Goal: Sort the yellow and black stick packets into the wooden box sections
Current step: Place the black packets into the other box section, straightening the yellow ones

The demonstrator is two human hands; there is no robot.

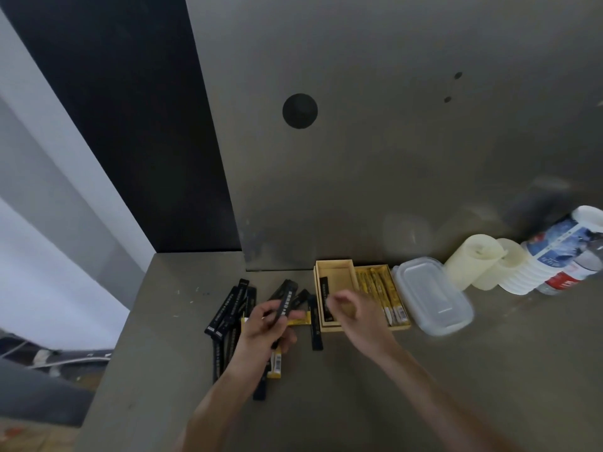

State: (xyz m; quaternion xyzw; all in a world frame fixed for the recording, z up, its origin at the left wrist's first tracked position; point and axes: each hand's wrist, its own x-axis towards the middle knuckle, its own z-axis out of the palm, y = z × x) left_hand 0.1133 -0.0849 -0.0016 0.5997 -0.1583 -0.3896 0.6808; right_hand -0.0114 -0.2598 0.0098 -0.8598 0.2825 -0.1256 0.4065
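A wooden box (pixel 334 267) with two sections stands against the back wall. Its left section holds one black stick packet (pixel 325 296); its right section holds several yellow packets (pixel 380 290). A loose pile of black packets (pixel 230 308) lies on the table left of the box, with a yellow packet (pixel 298 321) across it and another yellow packet (pixel 275 365) below my left hand. My left hand (pixel 266 332) grips a black packet (pixel 286 300). My right hand (pixel 355 313) hovers over the box's front edge, fingers loosely curled, with nothing seen in it.
A clear lidded plastic container (pixel 430 295) sits right of the box. Beyond it stand two cream candles (pixel 473 259), a stack of white cups (pixel 525 275) and a water bottle (pixel 567 249). The table's left edge (pixel 124 327) drops off beside the pile.
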